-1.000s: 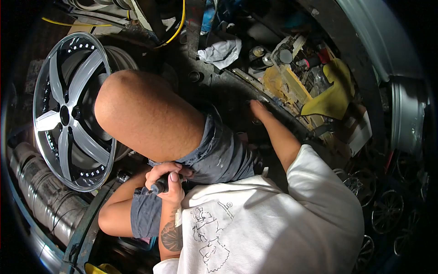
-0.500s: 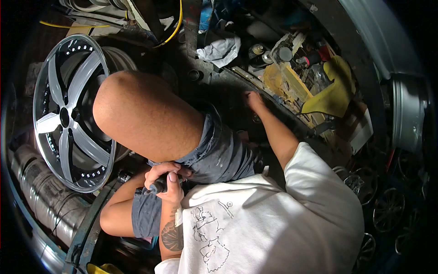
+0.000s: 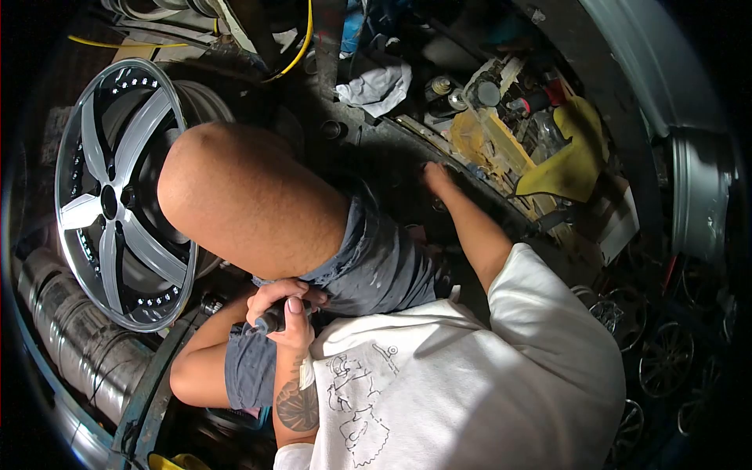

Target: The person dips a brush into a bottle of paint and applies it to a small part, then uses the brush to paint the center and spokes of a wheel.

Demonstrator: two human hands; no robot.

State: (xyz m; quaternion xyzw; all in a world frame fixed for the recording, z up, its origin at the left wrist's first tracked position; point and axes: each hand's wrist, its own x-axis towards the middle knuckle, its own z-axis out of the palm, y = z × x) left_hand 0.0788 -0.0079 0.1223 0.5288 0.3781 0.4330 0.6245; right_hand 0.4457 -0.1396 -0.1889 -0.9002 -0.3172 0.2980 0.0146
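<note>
My left hand [image 3: 283, 313] is closed around a dark cylindrical hand tool [image 3: 272, 319] in front of my lap; the fingers hide most of it, so its exact kind does not show. To the left of my raised knee stands a five-spoke alloy wheel [image 3: 125, 160] with silver spokes, a black inner barrel and a polished lip. My right hand [image 3: 434, 178] reaches away to my side, low in shadow beside the cluttered bench edge. Its fingers are too dark to read, and whatever they may touch is hidden.
Beside my right hand lie a yellow cloth [image 3: 576, 153], spray cans [image 3: 441, 84] and scraps. A crumpled white rag [image 3: 377, 88] sits farther off. A yellow hose [image 3: 308, 39] curves at the top. More wheel rims [image 3: 666, 359] lie at the right, and a metal barrel [image 3: 70, 337] at the lower left.
My right hand has shifted very slightly in the shadow. My left hand keeps its grip on the dark tool, and the wheel stands as before.
</note>
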